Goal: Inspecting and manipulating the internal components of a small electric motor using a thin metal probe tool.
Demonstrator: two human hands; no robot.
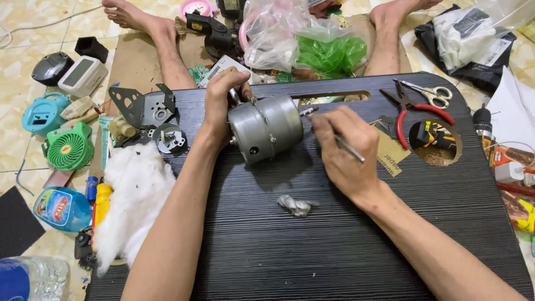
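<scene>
Your left hand (222,97) has its fingers wrapped around the far end of a grey cylindrical motor (265,127) lying on its side at the centre of a dark lap table (334,245). At the motor's three o'clock, your right hand (345,147) pinches a thin metal tool (350,149), its tip apparently near the shaft. Red-handled pliers (415,114) lie farther toward three o'clock, white cotton wool (134,195) at eight o'clock.

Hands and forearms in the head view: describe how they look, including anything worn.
Both arms are bare from the bottom edge of the picture up to the hands: no sleeves, gloves, watch or bracelet show. The left hand and right hand carry no visible rings. The forearms are slim, with sparse hair. The bare lower legs and feet at the top edge likewise wear nothing.
</scene>
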